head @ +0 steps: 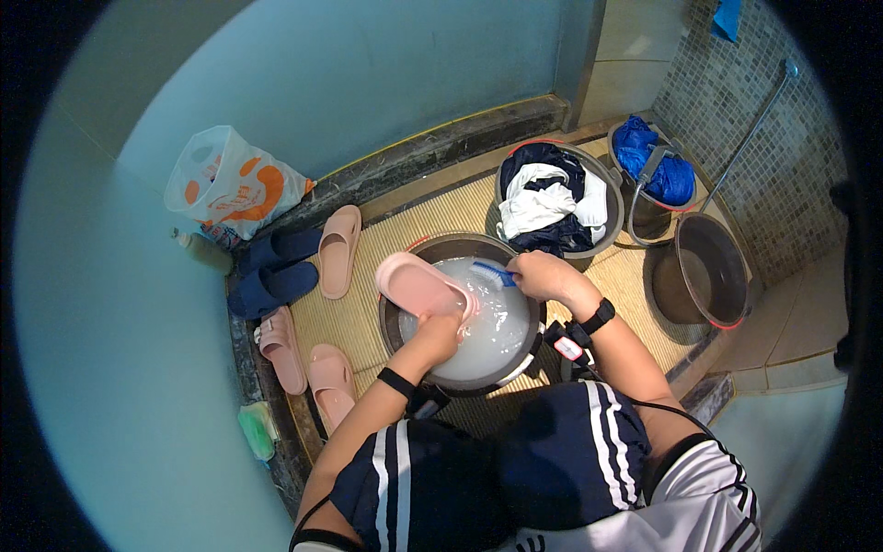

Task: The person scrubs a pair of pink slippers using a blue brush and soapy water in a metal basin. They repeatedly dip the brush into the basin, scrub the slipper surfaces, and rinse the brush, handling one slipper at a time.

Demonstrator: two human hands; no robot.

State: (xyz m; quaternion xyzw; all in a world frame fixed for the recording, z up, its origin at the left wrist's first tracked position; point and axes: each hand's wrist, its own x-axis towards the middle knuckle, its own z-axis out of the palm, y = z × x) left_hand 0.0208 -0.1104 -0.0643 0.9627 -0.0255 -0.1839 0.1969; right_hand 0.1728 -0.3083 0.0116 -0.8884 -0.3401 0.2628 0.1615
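My left hand (437,338) grips a pink slide slipper (417,286) by its strap end. The slipper is tilted over a dark bucket (390,331) of cloudy, whitish water (476,355), its sole's inner face turned up. In my right hand (548,277) is a blue scrub brush (494,273) with pale bristles, held by the handle. The brush head is over the water, to the right of the slipper and apart from it. Part of the handle is hidden by my fingers.
Pink slippers (338,252) and dark blue slippers (276,286) stand left, near a plastic bag (241,186) and a bottle (203,252). Right are a bucket of clothes (545,200), a bucket holding blue fabric (652,162) and a tilted bucket (700,276). A green packet (259,429) lies on the ledge.
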